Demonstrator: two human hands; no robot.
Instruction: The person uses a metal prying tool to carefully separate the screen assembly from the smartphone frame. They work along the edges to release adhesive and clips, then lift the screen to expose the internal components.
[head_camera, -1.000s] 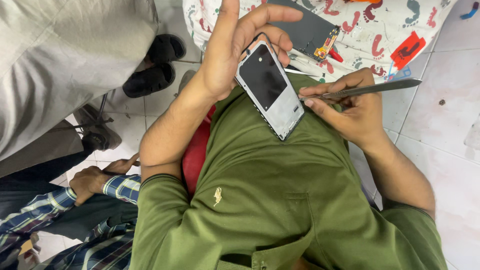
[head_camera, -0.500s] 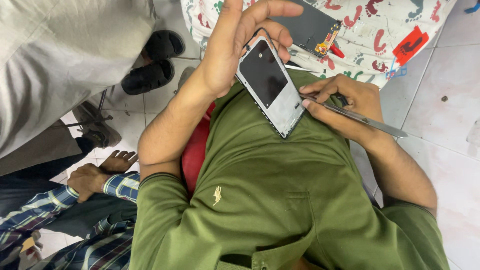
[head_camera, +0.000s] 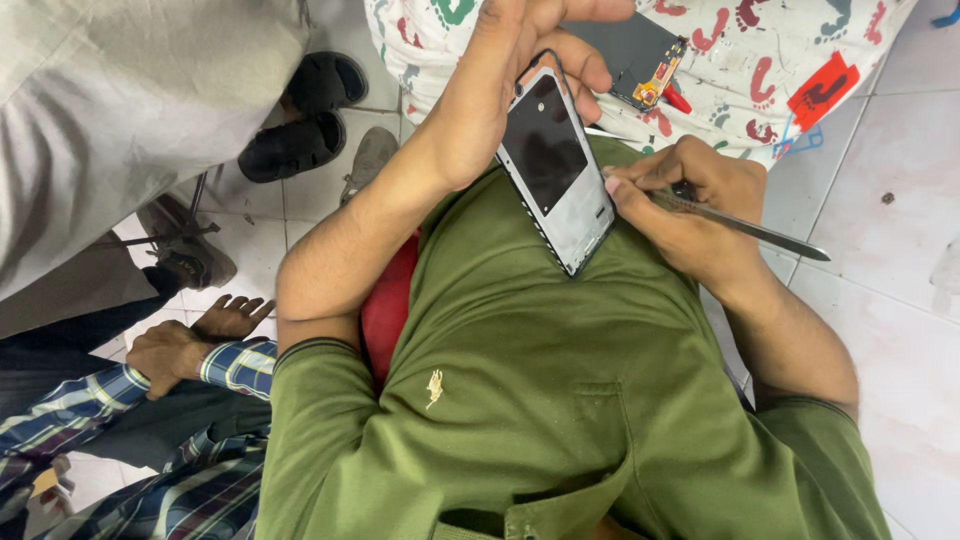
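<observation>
My left hand (head_camera: 500, 95) grips an opened phone body (head_camera: 556, 170) by its top end, tilted over my green shirt (head_camera: 560, 400). The phone shows a dark inner panel in a pale frame. My right hand (head_camera: 690, 205) pinches a thin metal tool (head_camera: 760, 232), probably tweezers or a pry tool. The tool's tip meets the phone's right edge and its handle sticks out to the right.
A white cloth with coloured footprints (head_camera: 760, 60) lies ahead with a dark phone part (head_camera: 625, 50) and an orange flex piece on it. Black sandals (head_camera: 305, 120) rest on the tiled floor. A seated person's hands (head_camera: 195, 340) in plaid sleeves are at left.
The tool's handle has swung from pointing up-right to down-right. My right hand moved closer against the phone's right edge. The phone stays in my left hand.
</observation>
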